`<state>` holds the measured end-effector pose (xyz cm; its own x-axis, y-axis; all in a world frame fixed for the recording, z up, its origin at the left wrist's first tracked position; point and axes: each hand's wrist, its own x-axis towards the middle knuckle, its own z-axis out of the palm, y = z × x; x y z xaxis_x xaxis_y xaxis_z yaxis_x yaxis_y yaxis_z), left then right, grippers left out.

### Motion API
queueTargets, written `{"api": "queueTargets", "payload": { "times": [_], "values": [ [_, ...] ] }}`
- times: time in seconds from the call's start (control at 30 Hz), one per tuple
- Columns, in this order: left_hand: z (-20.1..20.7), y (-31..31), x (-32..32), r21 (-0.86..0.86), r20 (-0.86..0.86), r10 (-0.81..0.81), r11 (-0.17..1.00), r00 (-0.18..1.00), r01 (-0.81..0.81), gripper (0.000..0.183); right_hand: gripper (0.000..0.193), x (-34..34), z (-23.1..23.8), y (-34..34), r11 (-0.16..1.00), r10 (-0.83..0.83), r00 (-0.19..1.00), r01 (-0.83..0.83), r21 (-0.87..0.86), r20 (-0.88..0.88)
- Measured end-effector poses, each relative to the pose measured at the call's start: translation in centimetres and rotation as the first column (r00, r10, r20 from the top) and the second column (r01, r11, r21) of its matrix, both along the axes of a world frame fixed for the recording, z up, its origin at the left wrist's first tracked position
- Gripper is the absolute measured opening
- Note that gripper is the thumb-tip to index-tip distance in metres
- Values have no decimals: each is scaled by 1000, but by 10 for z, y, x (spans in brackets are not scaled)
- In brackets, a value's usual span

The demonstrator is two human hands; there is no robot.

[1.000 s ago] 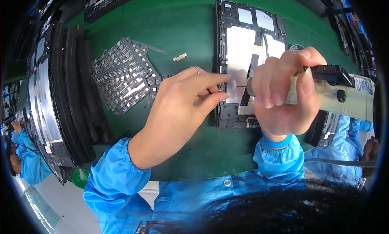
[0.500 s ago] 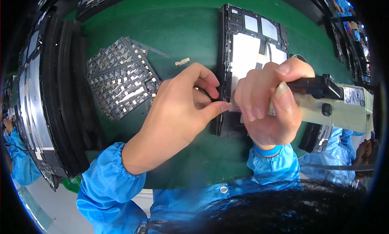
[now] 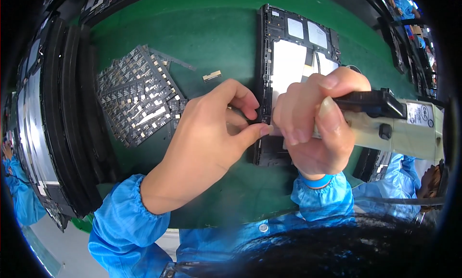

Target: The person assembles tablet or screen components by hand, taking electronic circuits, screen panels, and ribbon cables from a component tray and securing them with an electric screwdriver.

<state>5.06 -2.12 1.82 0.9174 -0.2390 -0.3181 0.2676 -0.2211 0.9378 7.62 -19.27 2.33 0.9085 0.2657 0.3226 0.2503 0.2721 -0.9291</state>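
An opened black tablet-like device (image 3: 288,54) with white panels inside lies in front of me. My left hand (image 3: 216,119) is closed, its thumb and fingers pinched at the device's left edge; what they grip, if anything, is hidden. My right hand (image 3: 320,121) wraps round a cream electric screwdriver (image 3: 409,133) with a black lever, above the device's lower part. The fingers hide the screwdriver's tip. A small board strip (image 3: 211,76) with a gold-coloured part lies left of the device. Further left, small dark circuit boards (image 3: 139,95) are piled together.
A stack of similar black devices (image 3: 62,114) stands at the far left of the green table (image 3: 211,32). Another dark device (image 3: 108,3) lies at the back left. More dark devices (image 3: 373,163) are at right, where a person in blue (image 3: 397,181) sits.
Both hands keep nearly the same pose at the device's left edge. The whole view has shifted slightly, with things on the table appearing a little further left.
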Motion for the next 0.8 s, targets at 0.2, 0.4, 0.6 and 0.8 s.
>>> {"api": "queueTargets", "payload": {
  "times": [0.2,0.4,0.6,0.8],
  "values": [
    [-2,-1,-2,-35,60,55,998,997,-53,29,19,2,2,2,1000,-6,1000,5,-31,-11],
    [-7,-8,-4,-87,131,111,991,985,-100,29,16,0,7,17,995,-96,995,95,-30,-19],
    [4,-11,-5,-20,112,72,997,991,-70,27,6,-2,21,16,981,-165,976,148,-121,-143],
    [6,-11,-6,-5,-25,81,997,996,-81,29,40,-5,35,-50,937,-339,941,336,97,17]
  ]
}}
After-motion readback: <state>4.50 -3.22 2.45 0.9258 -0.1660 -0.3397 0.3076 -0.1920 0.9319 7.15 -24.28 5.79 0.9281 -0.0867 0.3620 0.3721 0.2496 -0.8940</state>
